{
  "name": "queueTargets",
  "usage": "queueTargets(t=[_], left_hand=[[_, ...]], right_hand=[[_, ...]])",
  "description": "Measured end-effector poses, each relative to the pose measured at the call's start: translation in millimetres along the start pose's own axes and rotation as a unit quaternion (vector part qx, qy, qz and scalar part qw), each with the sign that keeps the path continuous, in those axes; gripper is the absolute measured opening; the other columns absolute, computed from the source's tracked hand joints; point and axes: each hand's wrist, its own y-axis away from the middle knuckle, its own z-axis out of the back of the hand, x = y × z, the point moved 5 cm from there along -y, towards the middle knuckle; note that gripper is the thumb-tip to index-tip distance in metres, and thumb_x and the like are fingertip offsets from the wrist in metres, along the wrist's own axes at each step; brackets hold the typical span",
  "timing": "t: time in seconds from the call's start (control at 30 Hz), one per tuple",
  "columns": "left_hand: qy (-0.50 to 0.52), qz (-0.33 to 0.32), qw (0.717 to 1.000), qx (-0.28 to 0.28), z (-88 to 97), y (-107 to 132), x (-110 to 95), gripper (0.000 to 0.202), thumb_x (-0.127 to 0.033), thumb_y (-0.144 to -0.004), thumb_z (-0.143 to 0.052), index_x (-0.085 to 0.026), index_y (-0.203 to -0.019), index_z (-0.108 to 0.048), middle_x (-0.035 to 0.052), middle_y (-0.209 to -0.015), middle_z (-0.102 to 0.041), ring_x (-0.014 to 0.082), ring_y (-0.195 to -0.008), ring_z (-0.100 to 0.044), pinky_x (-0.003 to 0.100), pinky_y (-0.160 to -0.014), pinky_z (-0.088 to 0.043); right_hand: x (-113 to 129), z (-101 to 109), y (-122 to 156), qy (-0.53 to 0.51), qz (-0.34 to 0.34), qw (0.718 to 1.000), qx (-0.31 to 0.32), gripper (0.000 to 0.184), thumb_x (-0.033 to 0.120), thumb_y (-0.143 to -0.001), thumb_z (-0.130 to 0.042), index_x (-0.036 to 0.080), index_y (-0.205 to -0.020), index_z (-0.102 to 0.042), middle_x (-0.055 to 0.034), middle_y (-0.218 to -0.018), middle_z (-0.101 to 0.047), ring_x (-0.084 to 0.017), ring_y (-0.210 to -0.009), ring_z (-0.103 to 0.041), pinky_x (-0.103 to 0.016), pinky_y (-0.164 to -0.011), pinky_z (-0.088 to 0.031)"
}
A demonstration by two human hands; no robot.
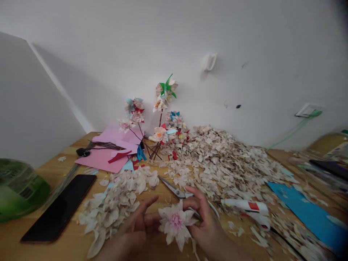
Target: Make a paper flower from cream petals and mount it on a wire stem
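Note:
A handmade flower with pale, papery petals and a pink centre faces up at the bottom middle. My right hand is closed on its right side, thumb and fingers at the petals, the index finger raised. At the flower's left edge is my left hand, its index finger stretched out and apart; another finger reaches the petals, and whether it touches them I cannot tell. Scissors lie just beyond, their handles partly hidden by my right hand. Left of my left hand sits a pile of whole pale petals.
Finished flowers on stems lean by the wall. A large heap of dry petals covers the right back. A glue gun, blue sheet, pink paper, phone and green bottle lie around.

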Motion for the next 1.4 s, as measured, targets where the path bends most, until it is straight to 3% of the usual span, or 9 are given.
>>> queueTargets(t=[0.3, 0.4, 0.57, 0.73, 0.83, 1.03, 1.13, 1.23, 1.4], left_hand=[[-0.056, -0.038, 0.998, -0.007, 3.3, 5, -2, 0.074, -0.007, -0.052, -0.064, -0.029, -0.121, -0.045, 0.0041, -0.094, -0.074, 0.0252, -0.099, -0.064, 0.038, -0.093, -0.033], [-0.036, -0.033, 0.997, -0.057, 7.4, 6, -6, 0.070, -0.005, -0.050, -0.062, -0.027, -0.115, -0.048, 0.0060, -0.091, -0.075, 0.0266, -0.093, -0.066, 0.039, -0.088, -0.038], [-0.062, -0.138, 0.962, -0.228, 20.3, 11, -25, 0.045, -0.011, -0.057, -0.070, -0.021, -0.098, -0.055, 0.0080, -0.088, -0.074, 0.0249, -0.082, -0.067, 0.038, -0.077, -0.046], [-0.213, -0.293, 0.851, -0.381, 14.9, 23, -44, 0.041, -0.026, -0.061, -0.075, -0.022, -0.096, -0.055, 0.0016, -0.084, -0.066, 0.0184, -0.078, -0.062, 0.031, -0.073, -0.048], [-0.278, -0.301, 0.829, -0.381, 4.2, 21, -39, 0.042, -0.030, -0.062, -0.074, -0.023, -0.098, -0.053, -0.0003, -0.082, -0.062, 0.0176, -0.078, -0.060, 0.031, -0.074, -0.048], [-0.288, -0.282, 0.845, -0.352, -6.1, 14, -13, 0.052, -0.025, -0.057, -0.077, -0.023, -0.100, -0.048, -0.0042, -0.073, -0.054, 0.0166, -0.072, -0.055, 0.031, -0.072, -0.048], [-0.294, -0.254, 0.851, -0.354, -6.6, 12, -6, 0.061, -0.026, -0.053, -0.080, -0.023, -0.103, -0.045, -0.0031, -0.078, -0.052, 0.0190, -0.076, -0.056, 0.033, -0.074, -0.048], [-0.311, -0.283, 0.826, -0.375, -7.5, 16, -9, 0.066, -0.026, -0.052, -0.080, -0.024, -0.107, -0.043, -0.0019, -0.082, -0.051, 0.0204, -0.080, -0.055, 0.035, -0.079, -0.045], [-0.330, -0.318, 0.807, -0.372, -9.8, 18, -12, 0.068, -0.019, -0.050, -0.080, -0.027, -0.107, -0.044, -0.0032, -0.080, -0.050, 0.0198, -0.078, -0.053, 0.032, -0.078, -0.042]], right_hand=[[-14, -1, 1, -0.058, -0.055, 0.996, -0.040, 0.057, 0.011, -0.072, -0.061, 0.030, -0.119, -0.034, 0.0039, -0.078, -0.064, -0.014, -0.075, -0.063, -0.025, -0.070, -0.047], [-20, -2, -3, -0.143, -0.115, 0.981, -0.070, 0.062, 0.012, -0.065, -0.069, 0.028, -0.115, -0.036, 0.0054, -0.072, -0.062, -0.015, -0.067, -0.063, -0.026, -0.065, -0.048], [-25, -6, -7, -0.378, -0.245, 0.888, -0.092, 0.073, 0.017, -0.045, -0.085, 0.026, -0.106, -0.048, 0.0073, -0.070, -0.062, -0.011, -0.056, -0.060, -0.021, -0.054, -0.047], [-13, -18, -2, -0.492, -0.331, 0.804, -0.045, 0.036, 0.016, -0.049, -0.086, 0.017, -0.075, -0.061, 0.0035, -0.066, -0.064, -0.008, -0.057, -0.059, -0.018, -0.056, -0.047], [-8, -22, -1, -0.491, -0.338, 0.801, -0.044, 0.031, 0.017, -0.050, -0.086, 0.016, -0.069, -0.061, 0.0028, -0.065, -0.064, -0.008, -0.057, -0.059, -0.018, -0.056, -0.046], [-7, -34, 4, -0.471, -0.325, 0.819, -0.051, 0.054, 0.016, -0.048, -0.085, 0.020, -0.095, -0.057, 0.0038, -0.066, -0.067, -0.011, -0.059, -0.062, -0.020, -0.057, -0.045], [-9, -39, 7, -0.446, -0.315, 0.836, -0.052, 0.082, 0.014, -0.045, -0.085, 0.022, -0.116, -0.044, 0.0036, -0.068, -0.070, -0.014, -0.063, -0.065, -0.023, -0.064, -0.046], [-12, -42, 8, -0.408, -0.293, 0.864, -0.037, 0.106, 0.016, -0.044, -0.086, 0.020, -0.131, -0.027, 0.0048, -0.062, -0.070, -0.015, -0.059, -0.065, -0.025, -0.062, -0.045], [-7, -41, 5, -0.374, -0.238, 0.896, 0.002, 0.123, 0.016, -0.047, -0.086, 0.019, -0.139, -0.004, 0.0108, -0.050, -0.062, -0.011, -0.045, -0.057, -0.021, -0.050, -0.039]])
